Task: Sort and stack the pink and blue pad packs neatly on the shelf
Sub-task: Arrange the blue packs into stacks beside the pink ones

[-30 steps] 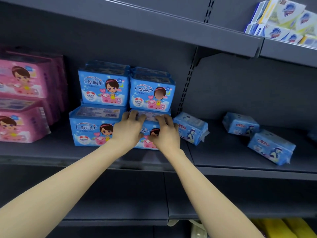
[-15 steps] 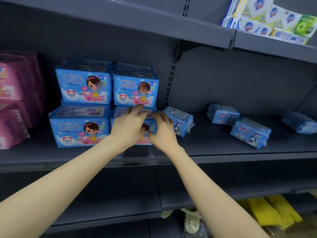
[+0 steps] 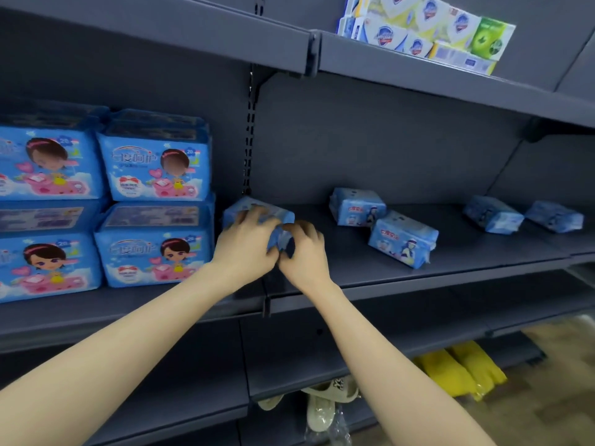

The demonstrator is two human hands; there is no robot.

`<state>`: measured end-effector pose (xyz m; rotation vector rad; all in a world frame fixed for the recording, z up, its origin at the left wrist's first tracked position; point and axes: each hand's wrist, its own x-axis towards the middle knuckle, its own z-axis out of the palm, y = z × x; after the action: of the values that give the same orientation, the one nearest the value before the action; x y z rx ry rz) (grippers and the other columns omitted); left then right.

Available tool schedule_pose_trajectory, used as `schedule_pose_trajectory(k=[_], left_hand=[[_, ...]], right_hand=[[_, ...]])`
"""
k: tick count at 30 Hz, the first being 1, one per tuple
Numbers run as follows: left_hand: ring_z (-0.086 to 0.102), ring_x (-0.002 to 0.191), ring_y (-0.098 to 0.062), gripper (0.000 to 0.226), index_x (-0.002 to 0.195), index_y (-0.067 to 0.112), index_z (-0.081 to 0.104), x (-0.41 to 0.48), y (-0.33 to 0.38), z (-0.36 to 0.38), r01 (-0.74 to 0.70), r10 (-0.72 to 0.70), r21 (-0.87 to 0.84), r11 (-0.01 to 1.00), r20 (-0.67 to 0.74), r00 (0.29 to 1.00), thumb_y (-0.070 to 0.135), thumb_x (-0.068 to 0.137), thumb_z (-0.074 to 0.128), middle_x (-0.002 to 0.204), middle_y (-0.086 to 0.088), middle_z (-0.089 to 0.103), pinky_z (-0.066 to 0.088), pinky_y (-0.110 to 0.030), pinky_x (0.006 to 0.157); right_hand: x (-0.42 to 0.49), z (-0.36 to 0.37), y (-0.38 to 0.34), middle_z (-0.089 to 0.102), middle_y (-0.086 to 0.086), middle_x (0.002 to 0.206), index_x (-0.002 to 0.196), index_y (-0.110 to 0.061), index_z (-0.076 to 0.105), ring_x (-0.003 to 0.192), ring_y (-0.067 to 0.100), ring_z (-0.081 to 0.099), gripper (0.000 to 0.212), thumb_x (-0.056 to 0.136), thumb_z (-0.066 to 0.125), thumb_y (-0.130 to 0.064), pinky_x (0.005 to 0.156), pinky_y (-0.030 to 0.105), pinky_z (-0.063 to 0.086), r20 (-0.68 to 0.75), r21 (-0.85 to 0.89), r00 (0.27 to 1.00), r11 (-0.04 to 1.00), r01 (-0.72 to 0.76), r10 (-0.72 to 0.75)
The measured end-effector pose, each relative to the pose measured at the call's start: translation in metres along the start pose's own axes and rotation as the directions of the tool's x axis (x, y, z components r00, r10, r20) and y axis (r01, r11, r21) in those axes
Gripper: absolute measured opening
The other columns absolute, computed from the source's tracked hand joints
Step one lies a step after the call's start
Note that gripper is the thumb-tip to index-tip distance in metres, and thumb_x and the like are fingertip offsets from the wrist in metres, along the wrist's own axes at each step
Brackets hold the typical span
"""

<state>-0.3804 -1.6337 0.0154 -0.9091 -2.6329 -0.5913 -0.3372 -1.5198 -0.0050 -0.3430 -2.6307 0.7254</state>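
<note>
Large blue pad packs [image 3: 154, 243] stand stacked two high at the left of the dark shelf [image 3: 418, 278]. Just right of them lies a small blue pad pack [image 3: 277, 215]. My left hand [image 3: 246, 243] lies over its top and left side with fingers curled on it. My right hand [image 3: 304, 252] grips its right end, fingers curled round the wrapper. Several more small blue packs lie loose to the right: two close together [image 3: 357, 207] [image 3: 402, 238] and two farther off [image 3: 492, 214] [image 3: 553, 217]. No pink packs are in view.
The shelf above carries soap boxes [image 3: 425, 30] at the upper right. An upright slotted post [image 3: 249, 133] divides the shelf back. Below, a lower shelf holds yellow rubber gloves [image 3: 457, 368] and pale slippers [image 3: 322, 400]. Bare shelf surface shows between the loose small packs.
Both hands left the lower right large blue pack and moved right onto the small blue pack beside it. The view swung right, so the pink packs dropped out of sight.
</note>
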Motion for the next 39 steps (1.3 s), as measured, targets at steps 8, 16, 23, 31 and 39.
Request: schedule_pose_trajectory(k=[8,16,23,31,39], left_hand=[[0.013,0.139,-0.035,0.082,0.148,0.014,0.012,0.035,0.004,0.030,0.384,-0.361,-0.145,0.912,0.165,0.918,0.020,0.083,0.062,0.152,-0.016,0.010,0.025,-0.041,0.111],[0.027,0.135,-0.031,0.079,0.148,0.015,0.010,0.061,-0.015,0.036,0.649,-0.629,-0.432,0.626,0.212,0.748,0.014,0.087,0.059,0.147,-0.018,0.024,0.031,-0.035,0.106],[0.050,0.117,-0.025,0.054,0.136,0.003,0.037,0.059,-0.025,0.045,0.613,-0.706,-0.673,0.413,0.189,0.683,0.004,0.086,0.057,0.131,-0.013,0.051,0.040,-0.027,0.089],[0.055,0.107,-0.018,0.051,0.131,0.003,0.047,0.056,-0.017,0.049,0.501,-0.679,-0.745,0.441,0.088,0.729,-0.012,0.082,0.044,0.123,-0.010,0.058,0.047,-0.030,0.085],[0.051,0.104,-0.011,0.073,0.136,0.012,0.043,0.057,0.007,0.041,0.342,-0.484,-0.787,0.513,0.064,0.873,-0.024,0.073,0.046,0.117,0.001,0.054,0.045,-0.007,0.064]], right_hand=[[0.023,-0.012,0.044,0.035,0.009,0.140,0.137,-0.016,0.044,0.125,0.032,0.033,0.057,0.083,0.058,-0.009,0.098,0.031,0.035,0.107,0.042,0.994,0.999,0.019,-0.024],[0.052,0.003,0.052,0.028,0.008,0.140,0.141,-0.021,0.033,0.130,0.026,0.032,0.075,0.077,0.073,-0.018,0.109,0.037,0.034,0.297,0.287,0.953,0.957,-0.038,-0.051],[0.076,0.019,0.056,0.042,0.000,0.136,0.141,-0.025,0.031,0.131,0.022,0.035,0.089,0.066,0.080,-0.019,0.109,0.044,0.035,0.373,0.439,0.923,0.895,-0.082,-0.098],[0.094,0.019,0.074,0.054,0.004,0.126,0.135,-0.016,0.039,0.112,0.016,0.055,0.076,0.071,0.076,-0.002,0.096,0.031,0.048,0.359,0.686,0.933,0.675,-0.272,0.011],[0.104,-0.007,0.089,0.067,0.012,0.111,0.120,-0.011,0.057,0.091,0.025,0.065,0.046,0.078,0.070,-0.023,0.075,0.035,0.053,0.530,0.754,0.811,0.300,-0.584,0.247]])
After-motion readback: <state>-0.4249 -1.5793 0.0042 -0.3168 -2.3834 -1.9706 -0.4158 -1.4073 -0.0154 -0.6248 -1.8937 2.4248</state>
